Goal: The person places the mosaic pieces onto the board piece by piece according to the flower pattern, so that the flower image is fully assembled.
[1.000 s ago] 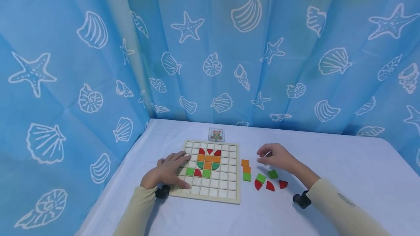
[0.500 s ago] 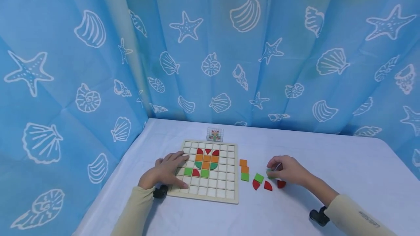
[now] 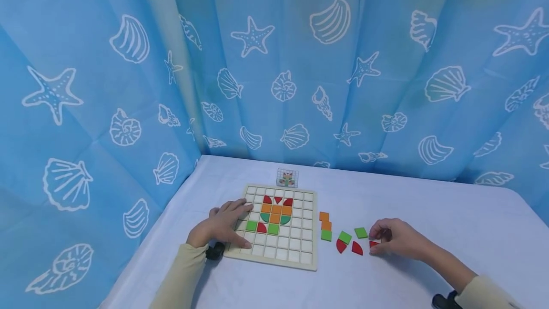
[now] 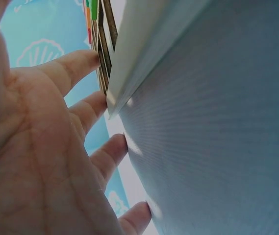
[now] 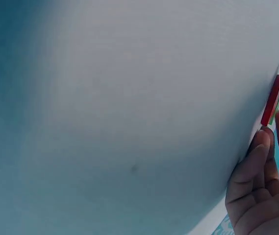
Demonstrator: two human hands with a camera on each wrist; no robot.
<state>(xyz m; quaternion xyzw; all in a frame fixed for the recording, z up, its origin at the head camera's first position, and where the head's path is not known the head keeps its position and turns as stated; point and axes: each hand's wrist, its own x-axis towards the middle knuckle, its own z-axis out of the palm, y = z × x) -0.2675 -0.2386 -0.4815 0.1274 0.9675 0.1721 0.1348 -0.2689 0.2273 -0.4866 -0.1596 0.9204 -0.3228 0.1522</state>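
Plainly well to the right of the grid board (image 3: 314, 232), and farthest from it of anything loose: red piece (image 3: 373, 243), set right at the fingertips of the right hand (image 3: 396, 238). Seemingly the relation that matters most: piece on the board-facing side of that palm, with thumb on the near side and curled fingers on the far side. Cannot tell whether pinched firmly or merely straddled; in the right wrist view, fingertips close against one end. Clearly nearer to the right hand than to the left hand (image 3: 223, 225), laid over the board's left rim with fingers spread apart and thumb across its lower-left cells. Long axis hard to fix from above, with most of the outline under the fingers; edge-on from the right wrist, though, longest visible side running toward the fingertips. In looks, solid red, thin, slab-like, apparently flat on the white tablecloth (image 3: 386, 290), only a small wedge in sight from the head view. Just beside the fingers, toward the board, green tile (image 3: 361, 232); also on the board's side of the piece, two red quarter-round pieces (image 3: 357, 248), perhaps of the same cut.
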